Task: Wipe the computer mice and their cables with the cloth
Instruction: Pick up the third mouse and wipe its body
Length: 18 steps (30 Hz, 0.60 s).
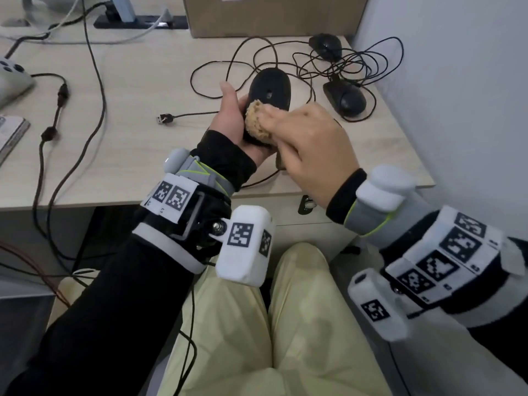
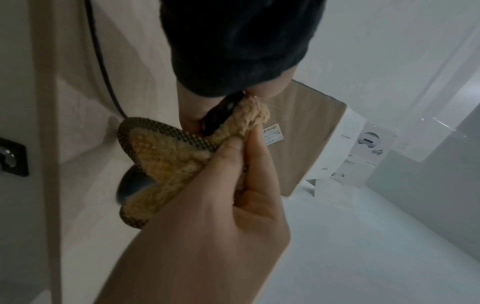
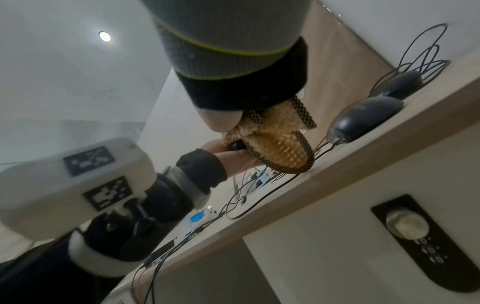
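Note:
My left hand (image 1: 233, 112) grips a black mouse (image 1: 270, 87) turned underside up, above the desk (image 1: 143, 155). My right hand (image 1: 285, 127) pinches a tan cloth (image 1: 255, 121) and presses it on the mouse's near end. Its cable (image 1: 217, 64) loops over the desk to a USB plug (image 1: 164, 118). Two more black mice (image 1: 350, 101) (image 1: 325, 45) lie at the right among tangled cables (image 1: 357, 61). In the left wrist view the right hand (image 2: 207, 226) holds the bunched cloth (image 2: 168, 160) against the mouse (image 2: 221, 115). The right wrist view shows the cloth (image 3: 280, 144) hanging below my fingers.
A cardboard box (image 1: 271, 12) stands at the back of the desk. A white wall (image 1: 457, 81) borders the right side. Thick dark cables (image 1: 97, 81) and a grey device (image 1: 11, 78) lie at the left. A drawer lock (image 1: 307, 202) sits under the desk's front edge.

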Available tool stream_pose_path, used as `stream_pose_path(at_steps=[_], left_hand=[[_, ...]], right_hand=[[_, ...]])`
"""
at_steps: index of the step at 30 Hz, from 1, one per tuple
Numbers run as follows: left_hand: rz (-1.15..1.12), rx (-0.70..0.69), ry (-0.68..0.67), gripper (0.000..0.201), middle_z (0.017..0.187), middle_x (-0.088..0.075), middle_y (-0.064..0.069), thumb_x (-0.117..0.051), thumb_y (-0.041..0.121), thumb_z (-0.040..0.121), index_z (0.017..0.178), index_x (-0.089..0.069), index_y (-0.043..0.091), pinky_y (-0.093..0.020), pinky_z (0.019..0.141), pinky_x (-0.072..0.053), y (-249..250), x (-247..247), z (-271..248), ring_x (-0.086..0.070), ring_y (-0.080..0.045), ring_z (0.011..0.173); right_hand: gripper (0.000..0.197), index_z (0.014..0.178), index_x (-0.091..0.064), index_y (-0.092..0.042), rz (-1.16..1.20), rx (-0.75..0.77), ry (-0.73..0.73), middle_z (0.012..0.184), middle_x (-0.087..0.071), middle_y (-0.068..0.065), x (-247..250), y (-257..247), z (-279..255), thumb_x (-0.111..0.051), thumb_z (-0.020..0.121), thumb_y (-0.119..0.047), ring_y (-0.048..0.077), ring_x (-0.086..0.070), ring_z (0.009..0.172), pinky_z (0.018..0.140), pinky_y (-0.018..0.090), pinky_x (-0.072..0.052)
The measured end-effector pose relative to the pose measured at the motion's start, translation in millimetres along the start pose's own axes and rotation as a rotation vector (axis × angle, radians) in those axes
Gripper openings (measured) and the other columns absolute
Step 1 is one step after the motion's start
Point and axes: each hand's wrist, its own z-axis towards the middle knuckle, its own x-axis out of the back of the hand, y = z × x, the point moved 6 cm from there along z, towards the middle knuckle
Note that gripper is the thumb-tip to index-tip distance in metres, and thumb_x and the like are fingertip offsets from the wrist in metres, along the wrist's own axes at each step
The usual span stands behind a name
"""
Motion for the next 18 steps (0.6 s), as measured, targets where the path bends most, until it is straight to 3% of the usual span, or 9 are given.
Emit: stream_pose_path(at_steps=[2, 5, 7, 9, 12, 14, 16, 18], left_hand=[[0.000, 0.027, -0.026, 0.074, 0.116, -0.065, -0.012, -0.015, 0.068, 0.091, 0.122, -0.054, 0.014, -0.047, 0.085, -0.054, -2, 1, -1, -0.064, -0.030, 0.103], [0.045, 0.052, -0.027, 0.063, 0.087, -0.065, -0.005, -0.015, 0.067, 0.091, 0.102, -0.055, 0.021, -0.026, 0.058, -0.054, -3, 0, -5, -0.064, -0.021, 0.072], [0.067, 0.060, -0.022, 0.060, 0.079, -0.065, -0.005, -0.018, 0.066, 0.092, 0.098, -0.055, 0.020, -0.024, 0.052, -0.052, -3, -1, -9, -0.063, -0.019, 0.061], [0.045, 0.060, -0.024, 0.055, 0.083, -0.065, -0.006, -0.020, 0.062, 0.094, 0.099, -0.055, 0.020, -0.025, 0.054, -0.053, -3, -1, -11, -0.062, -0.021, 0.064], [-0.031, 0.054, -0.034, 0.036, 0.110, -0.058, -0.011, -0.025, 0.043, 0.101, 0.112, -0.051, 0.020, -0.029, 0.067, -0.053, -1, -6, -13, -0.057, -0.029, 0.091], [-0.069, 0.057, -0.055, 0.027, 0.109, -0.057, -0.011, -0.032, 0.028, 0.100, 0.105, -0.055, 0.014, -0.030, 0.076, -0.047, 1, -10, -16, -0.052, -0.029, 0.102], [-0.068, 0.054, -0.094, 0.024, 0.094, -0.061, -0.007, -0.037, 0.022, 0.098, 0.093, -0.058, 0.011, -0.028, 0.074, -0.046, 1, -15, -18, -0.058, -0.025, 0.091], [-0.058, 0.057, -0.117, 0.023, 0.089, -0.062, -0.007, -0.040, 0.019, 0.098, 0.091, -0.059, 0.009, -0.028, 0.078, -0.048, 0, -19, -19, -0.061, -0.021, 0.080]], right_hand=[[0.036, 0.115, -0.067, -0.010, -0.006, -0.038, 0.022, 0.116, -0.068, 0.005, 4, 7, 10, -0.048, 0.084, -0.007, 0.033, -0.058, 0.078, 0.076, 0.026, -0.038], [0.036, 0.117, -0.065, -0.014, -0.004, -0.200, 0.067, 0.115, -0.069, 0.004, 10, 33, 26, -0.047, 0.087, -0.009, 0.035, -0.061, 0.086, 0.080, 0.035, -0.044], [0.035, 0.116, -0.066, -0.014, 0.051, -0.330, 0.056, 0.108, -0.071, 0.007, 12, 53, 33, -0.046, 0.087, -0.012, 0.032, -0.063, 0.095, 0.084, 0.033, -0.045], [0.033, 0.114, -0.067, -0.012, 0.107, -0.444, 0.008, 0.107, -0.071, 0.008, 10, 71, 33, -0.046, 0.088, -0.013, 0.025, -0.063, 0.102, 0.087, 0.024, -0.043], [0.032, 0.117, -0.066, -0.013, 0.162, -0.555, 0.039, 0.117, -0.067, 0.003, 15, 86, 27, -0.048, 0.090, -0.012, 0.015, -0.059, 0.112, 0.092, 0.013, -0.037], [0.033, 0.118, -0.065, -0.014, 0.178, -0.546, 0.106, 0.117, -0.067, 0.000, 21, 82, 24, -0.049, 0.090, -0.012, 0.009, -0.058, 0.110, 0.088, 0.003, -0.033], [0.032, 0.117, -0.066, -0.015, 0.209, -0.491, 0.141, 0.115, -0.068, -0.002, 22, 72, 24, -0.050, 0.089, -0.013, 0.004, -0.058, 0.106, 0.088, 0.000, -0.033], [0.032, 0.116, -0.066, -0.012, 0.242, -0.451, 0.140, 0.116, -0.068, 0.000, 18, 64, 25, -0.050, 0.088, -0.014, 0.006, -0.059, 0.108, 0.093, 0.008, -0.038]])
